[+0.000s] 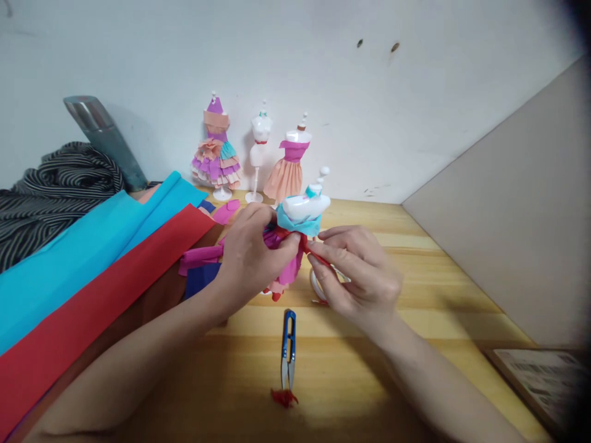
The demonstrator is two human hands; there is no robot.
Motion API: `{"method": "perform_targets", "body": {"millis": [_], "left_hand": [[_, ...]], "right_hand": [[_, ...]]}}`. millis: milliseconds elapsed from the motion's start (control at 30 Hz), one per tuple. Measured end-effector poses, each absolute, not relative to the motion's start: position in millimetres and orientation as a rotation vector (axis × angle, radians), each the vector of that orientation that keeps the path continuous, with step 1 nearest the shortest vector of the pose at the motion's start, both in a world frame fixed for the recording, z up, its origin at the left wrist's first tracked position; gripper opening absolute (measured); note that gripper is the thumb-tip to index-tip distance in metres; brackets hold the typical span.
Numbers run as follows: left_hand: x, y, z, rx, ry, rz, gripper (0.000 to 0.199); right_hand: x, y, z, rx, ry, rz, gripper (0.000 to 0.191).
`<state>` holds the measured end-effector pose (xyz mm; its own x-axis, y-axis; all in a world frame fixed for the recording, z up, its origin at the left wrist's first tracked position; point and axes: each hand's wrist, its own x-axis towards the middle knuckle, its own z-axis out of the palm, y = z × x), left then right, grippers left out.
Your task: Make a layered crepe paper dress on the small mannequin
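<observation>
A small white mannequin (302, 208) stands between my hands, tilted a little, with light blue paper round its bust and pink and peach paper hanging below. My left hand (256, 249) is closed round its waist, the thumb pressing a red strip there. Between the thumb and fingers of my right hand (357, 267) is pinched the free end of that red paper strip (321, 257), which runs out from the waist. Blue thread snips (289, 347) lie on the table nearer to me, their tips by some red scraps (284, 398).
Along the wall stand a ruffled-dress mannequin (216, 147), a mostly bare one (261, 132) and one in a peach skirt (290, 166). On the left lie red paper (115, 289), blue paper (92, 240), striped cloth (60, 191) and a leaning bottle (108, 141). Behind my right hand is a tape roll (315, 288).
</observation>
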<state>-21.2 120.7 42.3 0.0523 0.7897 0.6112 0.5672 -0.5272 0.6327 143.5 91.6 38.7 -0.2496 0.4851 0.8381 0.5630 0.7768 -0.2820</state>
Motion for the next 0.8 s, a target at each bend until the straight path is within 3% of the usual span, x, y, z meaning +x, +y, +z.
{"method": "perform_targets", "body": {"millis": [300, 567, 800], "left_hand": [[-20.0, 118.9, 45.1, 2.105, 1.367, 1.409, 0.007], [-18.0, 115.0, 45.5, 2.107, 1.292, 1.452, 0.006], [-16.4, 113.8, 44.8, 2.088, 1.321, 1.444, 0.006]], "right_hand": [[135.4, 83.4, 44.8, -0.883, -1.625, 0.508, 0.021], [132.5, 80.7, 40.7, -0.904, -1.411, 0.578, 0.014], [129.1, 78.2, 41.2, -0.868, -1.470, 0.655, 0.020]]}}
